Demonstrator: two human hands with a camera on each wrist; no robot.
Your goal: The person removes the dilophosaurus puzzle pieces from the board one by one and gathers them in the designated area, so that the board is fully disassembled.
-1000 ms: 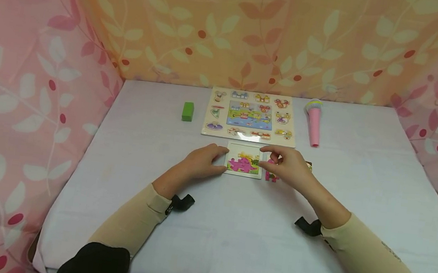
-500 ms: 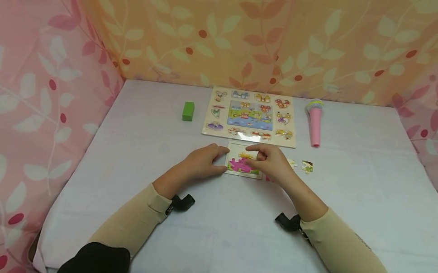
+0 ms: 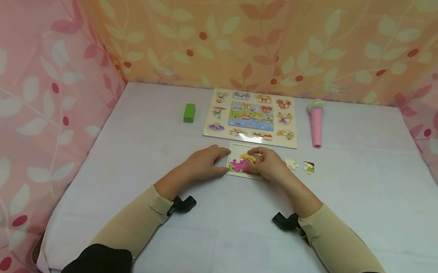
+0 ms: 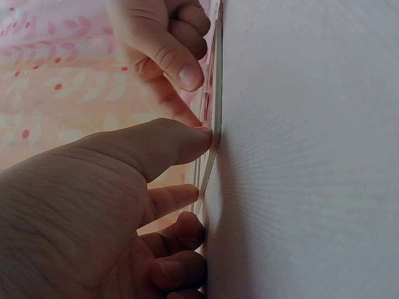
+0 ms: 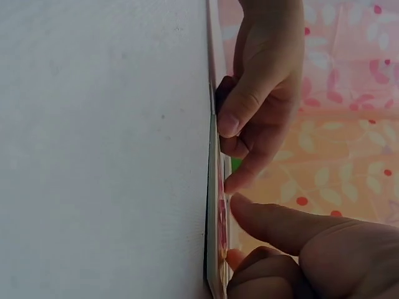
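Note:
A small square jigsaw tray (image 3: 244, 174) with a white rim lies before me, partly filled with pink, yellow and green pieces (image 3: 237, 165). At its left edge, my left hand (image 3: 204, 162) rests thumb and index fingertips, spread apart; in the left wrist view, its other fingers curl loosely. Over the tray's right part is my right hand (image 3: 272, 167). Its thumb (image 5: 262, 218) and index finger are apart just at the pieces, and I see no piece lifted between them. The right hand hides part of the picture. Two loose jigsaw pieces, one pale (image 3: 291, 164) and one dark-topped (image 3: 308, 167), lie to its right.
Behind the tray lies a larger wooden picture puzzle board (image 3: 250, 136). A green block (image 3: 189, 113) stands left of it, and a pink toy microphone (image 3: 316, 128) lies to its right. White cloth covers the table (image 3: 207, 235); patterned curtains (image 3: 272, 34) enclose its back and sides.
My right hand has moved left from the tray's right edge to over its pieces, uncovering the two loose pieces at the right. The left hand stays at the tray's left edge.

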